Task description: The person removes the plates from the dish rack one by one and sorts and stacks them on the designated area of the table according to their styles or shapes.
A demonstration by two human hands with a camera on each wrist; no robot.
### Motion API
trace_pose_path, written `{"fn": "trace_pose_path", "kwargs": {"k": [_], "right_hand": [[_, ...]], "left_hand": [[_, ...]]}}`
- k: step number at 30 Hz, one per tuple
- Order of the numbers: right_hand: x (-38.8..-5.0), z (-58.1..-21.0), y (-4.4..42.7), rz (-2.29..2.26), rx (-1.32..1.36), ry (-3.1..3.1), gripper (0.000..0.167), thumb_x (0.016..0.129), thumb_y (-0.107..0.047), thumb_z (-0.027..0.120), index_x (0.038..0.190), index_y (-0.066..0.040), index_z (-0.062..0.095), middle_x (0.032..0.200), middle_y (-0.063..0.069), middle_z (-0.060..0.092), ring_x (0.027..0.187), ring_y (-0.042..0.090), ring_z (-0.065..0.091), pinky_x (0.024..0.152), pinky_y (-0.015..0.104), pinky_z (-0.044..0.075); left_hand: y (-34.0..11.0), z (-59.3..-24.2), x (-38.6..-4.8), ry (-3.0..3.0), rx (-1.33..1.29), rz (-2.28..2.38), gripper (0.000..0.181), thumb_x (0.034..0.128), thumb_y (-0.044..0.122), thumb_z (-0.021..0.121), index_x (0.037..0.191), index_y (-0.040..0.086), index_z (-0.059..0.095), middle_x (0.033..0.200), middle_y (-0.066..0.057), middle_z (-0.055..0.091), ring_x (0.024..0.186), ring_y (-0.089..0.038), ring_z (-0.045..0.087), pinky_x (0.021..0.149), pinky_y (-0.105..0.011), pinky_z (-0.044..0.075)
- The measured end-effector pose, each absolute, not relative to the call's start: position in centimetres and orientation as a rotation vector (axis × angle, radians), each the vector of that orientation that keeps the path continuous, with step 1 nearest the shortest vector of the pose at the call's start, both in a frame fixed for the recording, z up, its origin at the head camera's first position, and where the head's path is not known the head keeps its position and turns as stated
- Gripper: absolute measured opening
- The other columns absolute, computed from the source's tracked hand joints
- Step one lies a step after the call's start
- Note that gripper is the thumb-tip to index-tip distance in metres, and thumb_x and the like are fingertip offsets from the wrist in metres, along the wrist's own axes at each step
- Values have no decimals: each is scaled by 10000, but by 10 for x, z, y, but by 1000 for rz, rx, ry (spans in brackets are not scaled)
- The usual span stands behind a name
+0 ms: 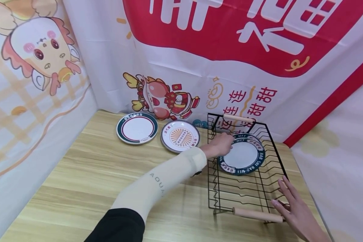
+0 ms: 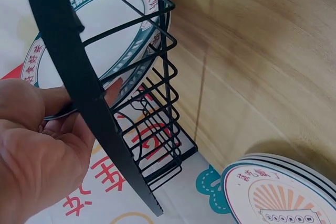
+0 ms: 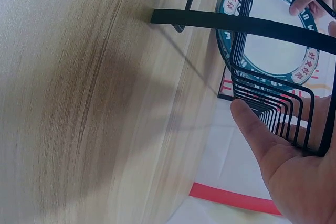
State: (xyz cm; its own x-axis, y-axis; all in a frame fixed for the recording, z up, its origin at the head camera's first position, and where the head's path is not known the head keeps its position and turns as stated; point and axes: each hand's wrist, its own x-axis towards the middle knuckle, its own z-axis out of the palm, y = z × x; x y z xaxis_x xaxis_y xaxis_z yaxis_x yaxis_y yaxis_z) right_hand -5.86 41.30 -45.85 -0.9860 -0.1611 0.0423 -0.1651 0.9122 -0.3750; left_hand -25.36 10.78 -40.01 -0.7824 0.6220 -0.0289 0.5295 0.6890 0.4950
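Observation:
My left hand (image 1: 221, 145) pinches the left rim of a white plate (image 1: 242, 154) with a dark teal lettered border. A second matching rim shows at its upper edge, so more than one plate may be there. The plate tilts inside a black wire dish rack (image 1: 239, 191); in the left wrist view my fingers reach past the rack's side rail to the plate (image 2: 113, 35). My right hand (image 1: 300, 213) is at the rack's front right corner, fingers extended. In the right wrist view, its thumb (image 3: 257, 135) and fingers lie on either side of the wires.
Left of the rack stands a stack of plates with an orange sunburst (image 1: 180, 136). Farther left lies a green-rimmed plate (image 1: 137, 128). Wooden handles (image 1: 257, 215) cap the rack's ends. A printed cloth (image 1: 175, 60) hangs behind the wooden table (image 1: 87, 181).

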Motion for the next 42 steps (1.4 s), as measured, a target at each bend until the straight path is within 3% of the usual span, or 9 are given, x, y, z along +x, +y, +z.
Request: {"fn": "trace_pose_path", "kwargs": {"k": [3, 7, 9, 13, 15, 23, 29, 38, 42], "right_hand": [[-59, -459, 413, 608, 270, -3049, 833, 1033, -311, 707, 1679, -59, 243, 1732, 216, 183, 1272, 429, 621, 773, 262, 630], [-58, -458, 414, 619, 278, -3035, 827, 1028, -309, 717, 1680, -87, 260, 1732, 189, 204, 1335, 54, 539, 782, 221, 618], [-58, -458, 413, 617, 277, -3036, 824, 1030, -312, 713, 1681, -88, 260, 1734, 186, 204, 1319, 44, 544, 784, 213, 614], [-59, -457, 411, 598, 271, -3048, 828, 1036, -319, 702, 1677, -59, 248, 1733, 210, 193, 1238, 395, 650, 777, 227, 618], [-59, -457, 411, 590, 265, -3054, 831, 1038, -325, 699, 1676, -49, 243, 1731, 219, 189, 1224, 482, 630, 775, 238, 622], [-60, -458, 413, 594, 256, -3075, 834, 1043, -338, 689, 1669, -21, 239, 1722, 247, 182, 1140, 458, 697, 774, 292, 636], [-61, -458, 413, 604, 250, -3082, 837, 1046, -346, 684, 1675, -33, 229, 1730, 241, 163, 1180, 479, 672, 789, 378, 651], [-59, -458, 414, 554, 309, -3010, 836, 1008, -311, 736, 1670, -72, 285, 1746, 172, 193, 1156, 434, 680, 790, 249, 612], [-60, -458, 414, 557, 297, -3026, 835, 1016, -325, 724, 1665, -45, 279, 1732, 209, 204, 1159, 441, 683, 791, 295, 633]], "left_hand": [[104, -399, -252, 2716, 937, 765, 237, 1100, 157, 579, 1293, 65, 682, 1005, -17, 690, 819, -90, 640, 707, -173, 524], [99, -397, -249, 2718, 949, 812, 258, 1094, 148, 590, 1319, 51, 669, 1010, -33, 699, 815, -98, 653, 700, -164, 532], [96, -396, -250, 2727, 951, 825, 276, 1090, 145, 596, 1343, 54, 661, 1047, -39, 710, 858, -108, 668, 727, -169, 540], [92, -394, -251, 2764, 949, 851, 273, 1089, 144, 599, 1336, 53, 670, 1051, -41, 715, 873, -123, 667, 733, -181, 542], [90, -392, -252, 2769, 930, 878, 263, 1090, 145, 598, 1324, 51, 674, 1014, -35, 710, 837, -112, 661, 709, -173, 539], [79, -376, -248, 2769, 866, 988, 268, 1098, 166, 587, 1328, 61, 677, 875, -4, 675, 694, -82, 624, 613, -173, 515], [56, -356, -246, 2759, 880, 1119, 181, 1095, 176, 595, 1217, 91, 697, 839, 0, 650, 616, -90, 567, 565, -187, 482], [8, -328, -237, 2777, 800, 1258, 152, 1088, 179, 615, 1156, 73, 702, 799, -38, 654, 613, -133, 578, 515, -204, 451], [-14, -319, -230, 2788, 779, 1294, 149, 1083, 177, 628, 1117, 51, 698, 779, -53, 623, 615, -137, 541, 517, -199, 412]]}}
